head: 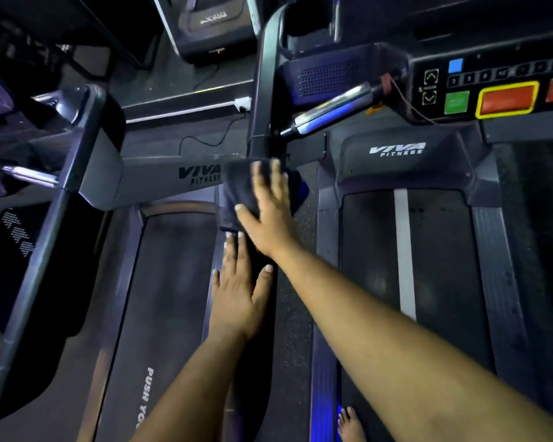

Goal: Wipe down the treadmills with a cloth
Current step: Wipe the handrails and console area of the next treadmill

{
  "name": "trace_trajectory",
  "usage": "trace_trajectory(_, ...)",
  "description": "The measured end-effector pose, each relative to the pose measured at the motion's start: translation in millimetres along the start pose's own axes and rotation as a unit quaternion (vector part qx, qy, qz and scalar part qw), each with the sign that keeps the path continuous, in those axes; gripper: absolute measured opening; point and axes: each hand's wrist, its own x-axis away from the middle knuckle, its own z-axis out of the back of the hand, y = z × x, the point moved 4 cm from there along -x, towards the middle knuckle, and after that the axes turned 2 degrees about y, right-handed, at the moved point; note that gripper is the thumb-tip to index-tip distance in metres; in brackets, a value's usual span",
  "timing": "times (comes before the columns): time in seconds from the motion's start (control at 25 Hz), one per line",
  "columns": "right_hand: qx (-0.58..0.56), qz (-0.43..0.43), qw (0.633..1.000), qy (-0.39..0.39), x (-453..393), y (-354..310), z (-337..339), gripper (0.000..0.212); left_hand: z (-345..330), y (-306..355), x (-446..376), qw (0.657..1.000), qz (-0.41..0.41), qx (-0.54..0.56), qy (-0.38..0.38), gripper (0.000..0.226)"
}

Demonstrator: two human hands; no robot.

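Dark cloth [241, 191] lies bunched on the front corner of the left treadmill [173, 180], where its grey motor cover meets the side rail [262, 314]. The right hand [268, 212] lies flat on top of it, grip spread, fingers straight and thumb out to the side, pressing the fabric down rather than pinching it; a flat palm probably gives the widest wiping contact. The left hand [240, 291] rests just behind, grip also spread, fingers straight along the rail and nearly touching the cloth's trailing edge, seemingly to brace the body while leaning forward. Between the machines runs a strip of speckled floor [296, 301]. The right treadmill [406, 250] stands alongside, its belt marked with a white stripe, and its console [492, 87] shows green, red and blue buttons above a chrome handlebar [332, 110]. A bare foot [350, 425] stands on that machine's edge.
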Motion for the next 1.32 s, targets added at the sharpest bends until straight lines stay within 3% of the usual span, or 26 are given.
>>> trace_trajectory(0.08,-0.136,-0.095,0.986,0.033,-0.4,17.7,-2.3,0.084,0.1,8.7,-14.0,1.000,-0.014,0.000,0.012,0.079)
trace_trajectory(0.16,-0.095,-0.088,0.991,0.022,-18.8,12.7,2.2,0.082,-1.4,11.1,-17.7,0.999,-0.028,0.005,0.028,0.077)
trace_trajectory(0.24,0.057,0.016,0.998,-0.020,-47.5,-2.3,6.0,0.071,-3.0,8.5,-17.1,0.999,-0.030,0.012,0.035,0.075)
trace_trajectory(0.28,0.142,0.092,0.985,-0.040,-58.6,-7.1,8.2,0.066,-3.2,8.4,-16.1,0.999,-0.032,0.014,0.038,0.074)
trace_trajectory(0.36,0.165,0.170,0.971,-0.044,-73.1,-0.3,10.3,0.066,-3.2,9.5,-17.6,0.999,-0.035,0.011,0.038,0.073)
trace_trajectory(0.4,0.102,0.153,0.983,-0.023,-73.3,10.3,11.6,0.069,-2.6,10.7,-18.2,0.999,-0.037,0.010,0.038,0.072)
trace_trajectory(0.48,-0.119,-0.023,0.993,0.018,-57.1,39.7,6.8,0.069,-1.3,12.7,-16.3,0.999,-0.036,0.014,0.036,0.071)
trace_trajectory(0.56,-0.273,-0.201,0.941,0.000,-21.8,57.1,-12.4,0.068,-1.4,11.9,-16.5,0.999,-0.031,0.016,0.035,0.071)
trace_trajectory(0.6,-0.279,-0.227,0.933,-0.002,-1.6,53.6,-16.4,0.070,-1.3,11.2,-16.3,0.999,-0.031,0.019,0.035,0.072)
trace_trajectory(0.68,-0.222,-0.164,0.961,0.015,10.9,34.4,-13.9,0.078,-1.0,8.1,-18.5,0.999,-0.032,0.021,0.037,0.071)
trace_trajectory(0.8,-0.079,-0.031,0.996,0.028,-47.5,10.5,3.2,0.079,-1.8,7.9,-18.9,0.999,-0.034,0.012,0.038,0.071)
trace_trajectory(0.88,0.000,-0.015,0.999,0.045,-87.5,6.5,11.3,0.077,-1.2,8.7,-19.3,0.999,-0.034,0.014,0.037,0.071)
trace_trajectory(0.96,-0.007,-0.021,0.998,0.060,-77.9,13.3,9.1,0.072,-1.1,8.8,-20.3,0.999,-0.031,0.014,0.034,0.072)
trace_trajectory(1.12,-0.086,0.053,0.995,0.022,40.8,22.9,-9.4,0.064,0.1,6.5,-16.9,0.997,-0.029,0.055,0.039,0.075)
trace_trajectory(1.32,-0.118,-0.023,0.992,0.029,-45.8,26.4,8.4,0.075,3.6,9.7,-18.9,0.992,-0.042,0.112,0.048,0.072)
